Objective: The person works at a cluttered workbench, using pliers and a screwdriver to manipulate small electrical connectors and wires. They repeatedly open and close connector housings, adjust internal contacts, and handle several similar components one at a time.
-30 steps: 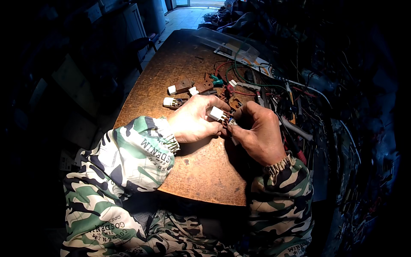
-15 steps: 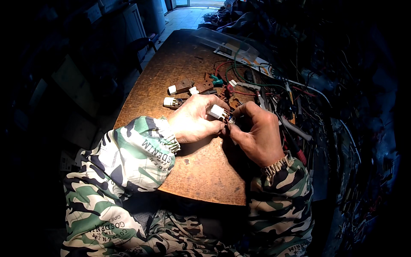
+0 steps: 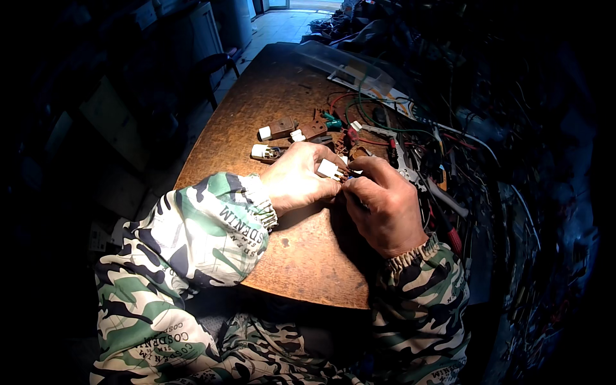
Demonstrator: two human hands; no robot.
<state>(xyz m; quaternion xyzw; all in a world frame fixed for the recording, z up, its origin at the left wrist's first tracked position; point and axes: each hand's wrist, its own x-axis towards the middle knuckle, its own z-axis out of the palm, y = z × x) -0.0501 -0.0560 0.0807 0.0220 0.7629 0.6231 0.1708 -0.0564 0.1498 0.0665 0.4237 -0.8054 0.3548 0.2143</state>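
My left hand (image 3: 294, 178) is closed round a small electrical connector with a white block end (image 3: 330, 169), held between thumb and fingers just above the wooden table (image 3: 308, 263). Metal pins or leads stick out of the block toward the right. Against that pin end my right hand (image 3: 387, 208) is pinched, thumb and forefinger together; whatever they grip is hidden by the fingers. Beyond my left hand lie more brown connectors with white ends: one at the back left (image 3: 278, 129), another beside it (image 3: 310, 132), and an opened one (image 3: 265, 153) next to my knuckles.
Behind my hands are a green piece (image 3: 332, 121) and thin red and green wires. To the right lie metal pliers (image 3: 404, 165), a red-handled tool (image 3: 453, 240) and tangled cables. A clear plastic tray (image 3: 350, 63) sits at the far end. A dark chair (image 3: 213, 67) stands beyond the left edge.
My right hand has turned and curled further over the connector's pin end, its fingers now closer together. The left hand keeps its hold. The whole view has shifted slightly.
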